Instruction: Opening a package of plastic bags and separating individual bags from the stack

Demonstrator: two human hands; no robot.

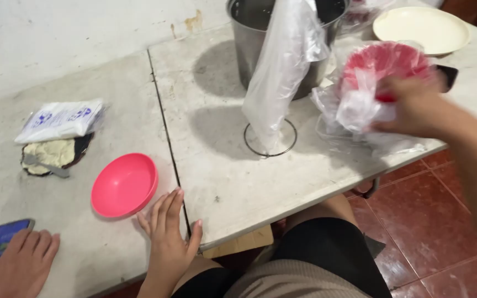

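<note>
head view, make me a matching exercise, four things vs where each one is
1 pink bowl
2 steel pot
3 cream plate
4 wire ring

A far right corner of the table
B beside the left hand
C under the hanging clear bag
D far edge, bag draped over its rim

Pairs: 1-B, 2-D, 3-A, 4-C

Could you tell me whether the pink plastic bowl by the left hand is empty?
Empty: the round pink plastic bowl sits upright, its inside bare, beside the left hand.
</note>
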